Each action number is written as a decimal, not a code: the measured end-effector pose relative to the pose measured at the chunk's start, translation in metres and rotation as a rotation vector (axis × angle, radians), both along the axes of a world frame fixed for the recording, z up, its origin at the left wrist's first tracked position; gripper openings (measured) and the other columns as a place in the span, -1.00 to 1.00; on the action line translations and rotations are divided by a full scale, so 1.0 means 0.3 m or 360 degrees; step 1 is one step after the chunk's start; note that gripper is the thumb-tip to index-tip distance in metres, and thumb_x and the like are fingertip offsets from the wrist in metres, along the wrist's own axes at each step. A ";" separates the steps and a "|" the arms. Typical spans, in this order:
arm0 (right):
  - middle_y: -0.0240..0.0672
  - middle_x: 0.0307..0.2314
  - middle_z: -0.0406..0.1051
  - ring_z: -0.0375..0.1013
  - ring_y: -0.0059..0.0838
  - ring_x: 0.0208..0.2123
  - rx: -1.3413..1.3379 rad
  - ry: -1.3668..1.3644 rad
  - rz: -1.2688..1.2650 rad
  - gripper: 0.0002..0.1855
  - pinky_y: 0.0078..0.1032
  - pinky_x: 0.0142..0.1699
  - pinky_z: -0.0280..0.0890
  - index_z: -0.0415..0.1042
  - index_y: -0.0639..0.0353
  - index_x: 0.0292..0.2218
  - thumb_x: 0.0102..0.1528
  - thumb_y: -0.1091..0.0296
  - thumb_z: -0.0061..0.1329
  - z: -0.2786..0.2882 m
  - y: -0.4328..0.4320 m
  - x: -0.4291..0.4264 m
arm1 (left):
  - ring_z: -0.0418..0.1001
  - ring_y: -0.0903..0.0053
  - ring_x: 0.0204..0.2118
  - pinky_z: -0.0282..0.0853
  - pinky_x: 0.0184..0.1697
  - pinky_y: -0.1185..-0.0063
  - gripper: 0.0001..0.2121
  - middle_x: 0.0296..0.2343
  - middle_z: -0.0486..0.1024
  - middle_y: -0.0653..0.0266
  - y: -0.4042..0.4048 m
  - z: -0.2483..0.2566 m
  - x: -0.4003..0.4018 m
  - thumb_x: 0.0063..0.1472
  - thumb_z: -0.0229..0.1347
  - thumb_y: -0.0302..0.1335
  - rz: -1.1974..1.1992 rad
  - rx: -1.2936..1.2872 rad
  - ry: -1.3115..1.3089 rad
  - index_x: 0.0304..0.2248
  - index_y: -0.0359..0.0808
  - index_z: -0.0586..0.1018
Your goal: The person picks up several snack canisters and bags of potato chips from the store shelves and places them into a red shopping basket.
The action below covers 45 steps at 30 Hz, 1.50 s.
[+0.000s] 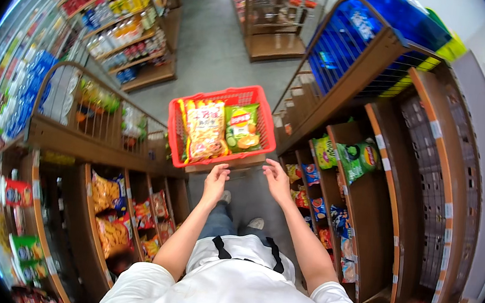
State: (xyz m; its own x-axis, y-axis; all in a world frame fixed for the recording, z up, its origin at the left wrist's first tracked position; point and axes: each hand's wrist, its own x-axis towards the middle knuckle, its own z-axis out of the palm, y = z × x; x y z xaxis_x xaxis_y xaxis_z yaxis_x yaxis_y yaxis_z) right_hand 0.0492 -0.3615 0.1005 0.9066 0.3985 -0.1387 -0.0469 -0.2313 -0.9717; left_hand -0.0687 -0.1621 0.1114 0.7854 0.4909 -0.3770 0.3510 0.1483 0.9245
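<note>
A red plastic shopping basket (266,136) stands in the aisle in front of me, on what looks like a brown stand or box (241,162). Inside it, a large printed snack bag (205,127) fills the left side, and a green bag of Lay's potato chips (241,126) lies on the right. My left hand (215,183) is just below the basket's near edge, fingers slightly curled and holding nothing. Near the basket's right front corner, my right hand (276,180) has its fingers apart and is empty. Both hands seem apart from the basket.
Brown shelves with snack bags line both sides: puffed snacks (107,192) on the left, green chip bags (358,158) on the right. A wire end panel (94,112) borders the left shelf. Blue plastic bins (350,33) sit atop the right one. Drink shelves (126,26) stand farther off.
</note>
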 end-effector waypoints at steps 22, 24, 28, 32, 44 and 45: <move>-0.17 -0.10 0.49 0.50 -0.36 -0.10 -0.0304 -0.0008 0.0228 -0.55 -0.46 0.01 0.36 0.27 0.15 0.12 0.22 0.30 -0.05 0.013 0.497 0.069 | 0.28 0.29 0.15 0.19 0.18 0.42 -0.42 0.13 0.24 -0.10 0.493 0.006 0.042 0.26 0.10 -0.42 0.0313 0.0246 -0.0003 0.22 -0.30 0.18; -0.08 -0.06 0.44 0.48 -0.32 -0.06 -0.0300 0.0003 0.0240 -0.50 -0.43 0.03 0.35 0.23 0.15 0.15 0.21 0.29 -0.03 -0.029 0.548 0.092 | 0.28 0.30 0.14 0.20 0.17 0.43 -0.40 0.09 0.29 -0.07 0.498 -0.022 0.070 0.25 0.13 -0.39 0.0308 0.0252 0.0011 0.21 -0.34 0.19; 0.09 0.07 0.29 0.33 -0.16 0.11 -0.0438 -0.0008 0.0325 -0.21 -0.33 0.15 0.25 0.05 0.24 0.25 0.16 0.05 0.06 -0.107 0.640 0.134 | 0.28 0.31 0.14 0.22 0.15 0.44 -0.35 0.06 0.31 -0.04 0.538 -0.115 0.082 0.22 0.17 -0.35 0.0224 0.0292 0.0026 0.21 -0.37 0.17; 0.12 0.11 0.23 0.23 -0.13 0.18 -0.0502 0.0074 0.0441 -0.03 -0.32 0.21 0.16 -0.06 0.32 0.28 0.11 -0.11 0.09 -0.120 0.710 0.141 | 0.27 0.28 0.14 0.23 0.15 0.42 -0.24 0.08 0.26 -0.05 0.572 -0.165 0.085 0.17 0.22 -0.22 0.0069 0.0513 0.0233 0.22 -0.38 0.13; -0.19 -0.08 0.44 0.44 -0.48 -0.08 -0.0103 0.0384 0.0396 -0.12 -0.49 0.02 0.34 0.07 0.37 0.21 0.08 0.05 0.19 -0.055 0.719 0.185 | 0.51 0.24 -0.13 0.37 -0.07 0.38 -0.62 -0.19 0.53 0.01 0.623 -0.108 0.190 0.16 0.15 -0.34 0.0031 0.0336 0.0007 -0.06 -0.32 0.49; -0.20 -0.08 0.45 0.44 -0.50 -0.08 0.0146 0.0429 0.0380 -0.14 -0.49 0.03 0.34 0.10 0.36 0.19 0.07 0.05 0.20 -0.066 0.717 0.192 | 0.53 0.25 -0.15 0.38 -0.08 0.38 -0.64 -0.22 0.55 0.00 0.622 -0.082 0.208 0.16 0.13 -0.35 0.0074 0.0334 -0.0075 -0.08 -0.33 0.49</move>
